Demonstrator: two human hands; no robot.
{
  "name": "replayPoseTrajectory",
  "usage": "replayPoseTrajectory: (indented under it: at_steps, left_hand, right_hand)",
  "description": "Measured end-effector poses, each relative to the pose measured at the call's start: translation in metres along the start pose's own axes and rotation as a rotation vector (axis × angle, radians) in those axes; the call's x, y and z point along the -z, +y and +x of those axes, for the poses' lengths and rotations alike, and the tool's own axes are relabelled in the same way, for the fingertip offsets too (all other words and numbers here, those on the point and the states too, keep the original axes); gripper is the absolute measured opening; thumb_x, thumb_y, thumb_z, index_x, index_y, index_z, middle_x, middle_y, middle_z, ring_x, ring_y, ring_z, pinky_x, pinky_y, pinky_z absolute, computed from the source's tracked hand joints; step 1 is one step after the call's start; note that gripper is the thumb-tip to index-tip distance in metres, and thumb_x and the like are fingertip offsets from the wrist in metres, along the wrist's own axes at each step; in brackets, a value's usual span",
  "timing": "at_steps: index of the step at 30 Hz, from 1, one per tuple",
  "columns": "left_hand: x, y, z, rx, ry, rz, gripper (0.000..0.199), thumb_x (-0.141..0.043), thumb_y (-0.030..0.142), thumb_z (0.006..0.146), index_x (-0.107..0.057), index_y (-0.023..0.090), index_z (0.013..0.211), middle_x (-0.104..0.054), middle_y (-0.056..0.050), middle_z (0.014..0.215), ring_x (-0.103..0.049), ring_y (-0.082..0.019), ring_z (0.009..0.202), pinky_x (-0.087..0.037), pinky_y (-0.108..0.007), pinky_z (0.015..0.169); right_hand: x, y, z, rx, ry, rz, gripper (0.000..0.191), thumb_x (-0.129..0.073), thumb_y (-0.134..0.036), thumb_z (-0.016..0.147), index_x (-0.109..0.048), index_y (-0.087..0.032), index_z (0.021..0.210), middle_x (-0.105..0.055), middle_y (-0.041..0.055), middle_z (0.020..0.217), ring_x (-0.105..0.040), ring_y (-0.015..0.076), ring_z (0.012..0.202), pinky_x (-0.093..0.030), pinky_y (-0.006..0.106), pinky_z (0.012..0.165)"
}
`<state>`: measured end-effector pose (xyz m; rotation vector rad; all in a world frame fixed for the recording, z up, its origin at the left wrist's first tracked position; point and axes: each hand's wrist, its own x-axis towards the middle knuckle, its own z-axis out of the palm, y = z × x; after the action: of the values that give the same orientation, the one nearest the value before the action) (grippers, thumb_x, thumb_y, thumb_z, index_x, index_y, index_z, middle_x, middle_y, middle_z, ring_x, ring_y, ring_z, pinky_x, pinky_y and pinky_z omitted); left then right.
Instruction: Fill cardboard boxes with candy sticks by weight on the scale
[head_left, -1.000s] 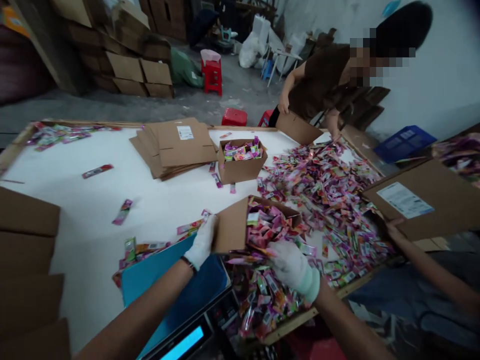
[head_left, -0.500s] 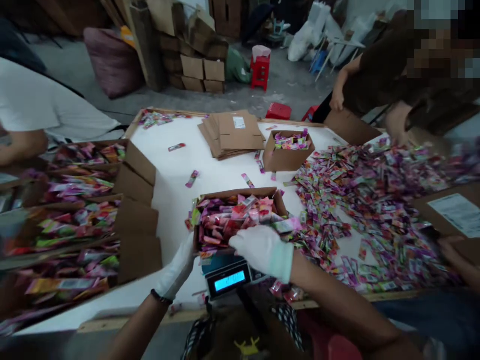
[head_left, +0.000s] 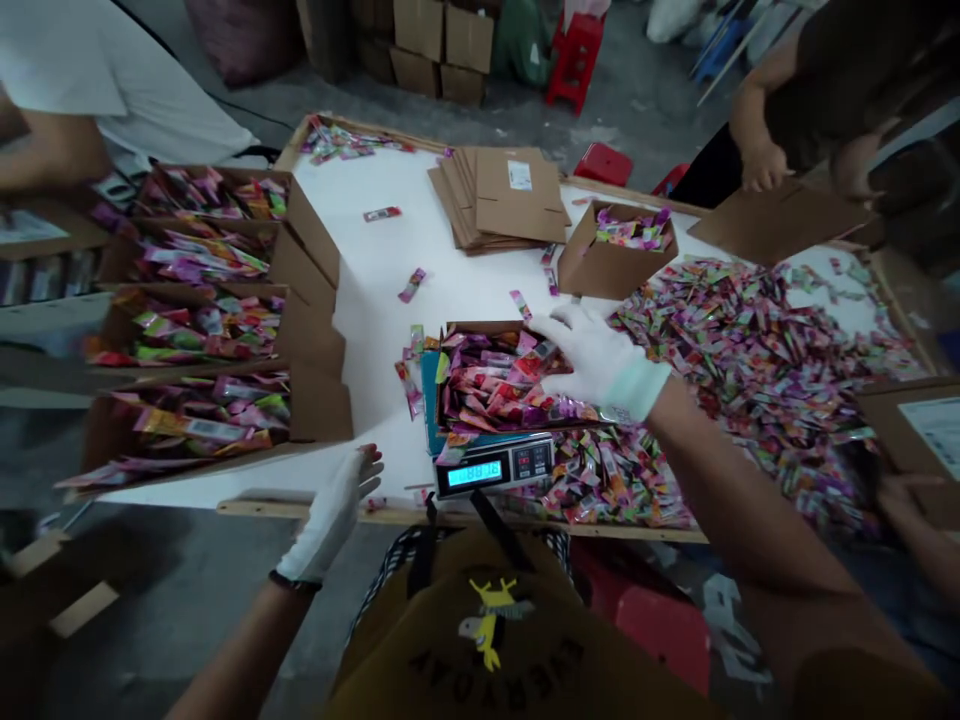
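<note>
A cardboard box (head_left: 441,400) full of small shiny packets (head_left: 487,385) in pink, purple and red sits on a digital scale (head_left: 534,462) with a lit blue display. My right hand (head_left: 589,355), in a white glove with a pale green cuff, is over the box's right end with its fingers spread. Whether it touches the packets there I cannot tell. My left hand (head_left: 334,510), also white-gloved, hangs open by the table's front edge, apart from the box and holding nothing.
Filled boxes (head_left: 319,395) stand in a row at left. Flat cardboard (head_left: 517,205) and a part-filled box (head_left: 615,262) lie toward the back. A large heap of packets (head_left: 750,350) covers the right side. Co-workers' hands (head_left: 765,165) hold cardboard at far right; a white-shirted person (head_left: 157,95) is at left.
My left hand has left the box's side and moved down and left. My right hand has opened and shifted to the box's right end. The view has tilted downward.
</note>
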<state>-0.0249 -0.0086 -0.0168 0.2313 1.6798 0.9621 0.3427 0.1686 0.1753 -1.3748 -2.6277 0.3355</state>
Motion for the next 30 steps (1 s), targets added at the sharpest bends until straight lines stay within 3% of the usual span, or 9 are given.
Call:
replayPoseTrajectory:
  at_steps: [5,7,9,11,13,17,20,25,30]
  left_hand:
    - [-0.021,0.024,-0.018,-0.209,-0.028,0.140,0.066,-0.066,0.061,0.082,-0.067,0.014,0.127,-0.069,-0.020,0.137,-0.066,-0.037,0.126,-0.051,-0.053,0.109]
    - [-0.044,0.052,-0.032,-0.454,-0.013,0.252,0.061,-0.062,0.056,0.089,-0.066,0.013,0.133,-0.067,-0.020,0.143,-0.061,-0.036,0.135,-0.045,-0.053,0.118]
    - [-0.073,0.086,-0.049,-0.813,-0.042,0.362,0.054,-0.058,0.048,0.096,-0.066,0.015,0.138,-0.063,-0.017,0.150,-0.057,-0.033,0.142,-0.039,-0.049,0.125]
    - [-0.105,0.117,-0.066,-1.155,-0.176,0.447,0.052,-0.054,0.043,0.101,-0.063,0.016,0.145,-0.060,-0.015,0.155,-0.052,-0.030,0.147,-0.036,-0.046,0.129]
    - [-0.133,0.137,-0.077,-1.335,-0.326,0.516,0.054,-0.052,0.044,0.104,-0.061,0.016,0.149,-0.061,-0.015,0.154,-0.053,-0.029,0.147,-0.037,-0.045,0.129]
    - [-0.161,0.145,-0.078,-1.342,-0.386,0.561,0.059,-0.046,0.050,0.106,-0.060,0.014,0.149,-0.063,-0.018,0.151,-0.056,-0.031,0.144,-0.040,-0.048,0.127]
    - [-0.160,0.139,-0.072,-1.322,-0.372,0.528,0.061,-0.044,0.051,0.106,-0.057,0.014,0.153,-0.061,-0.018,0.154,-0.055,-0.031,0.146,-0.040,-0.049,0.127]
    - [-0.156,0.135,-0.072,-1.273,-0.397,0.419,0.062,-0.047,0.055,0.105,-0.059,0.015,0.152,-0.059,-0.018,0.156,-0.054,-0.032,0.147,-0.037,-0.049,0.129]
    - [-0.156,0.135,-0.070,-1.150,-0.469,0.078,0.064,-0.050,0.061,0.104,-0.060,0.019,0.150,-0.060,-0.017,0.154,-0.056,-0.033,0.145,-0.041,-0.050,0.126]
  right_hand:
    - [-0.022,-0.018,-0.005,-0.048,-0.067,-0.083,0.091,-0.092,-0.049,0.073,-0.055,-0.024,0.152,-0.044,0.0186,0.152,-0.046,0.0443,0.139,-0.048,0.062,0.111]
    - [-0.033,-0.020,-0.007,-0.108,-0.132,-0.105,0.089,-0.091,-0.047,0.076,-0.054,-0.025,0.154,-0.050,0.0182,0.146,-0.052,0.0398,0.130,-0.053,0.057,0.104]
    - [-0.044,-0.019,-0.008,-0.136,-0.169,-0.122,0.079,-0.088,-0.044,0.081,-0.058,-0.025,0.151,-0.056,0.0173,0.138,-0.055,0.0354,0.121,-0.056,0.052,0.098]
    - [-0.050,-0.017,-0.007,-0.114,-0.157,-0.123,0.063,-0.083,-0.039,0.088,-0.064,-0.023,0.146,-0.061,0.0157,0.130,-0.058,0.0312,0.116,-0.057,0.045,0.095]
    - [-0.049,-0.014,-0.007,-0.077,-0.114,-0.104,0.050,-0.077,-0.035,0.094,-0.067,-0.022,0.141,-0.065,0.0127,0.125,-0.061,0.0266,0.111,-0.057,0.037,0.091]
    - [-0.033,-0.009,-0.013,-0.059,0.065,-0.053,0.040,-0.065,-0.037,0.100,-0.069,-0.019,0.136,-0.070,0.0111,0.121,-0.065,0.0232,0.108,-0.056,0.033,0.092]
    - [-0.013,-0.002,-0.021,-0.088,0.263,0.013,0.039,-0.063,-0.038,0.098,-0.069,-0.016,0.129,-0.073,0.0123,0.121,-0.067,0.0251,0.112,-0.055,0.038,0.102]
    - [0.027,0.029,-0.046,-0.253,0.726,0.384,0.035,-0.076,-0.047,0.085,-0.071,-0.021,0.109,-0.076,0.0028,0.093,-0.071,0.0211,0.082,-0.061,0.039,0.085]
    - [0.037,0.076,-0.086,-0.449,0.865,0.454,0.041,-0.082,-0.054,0.076,-0.071,-0.020,0.097,-0.077,0.0064,0.092,-0.070,0.0229,0.082,-0.061,0.042,0.084]
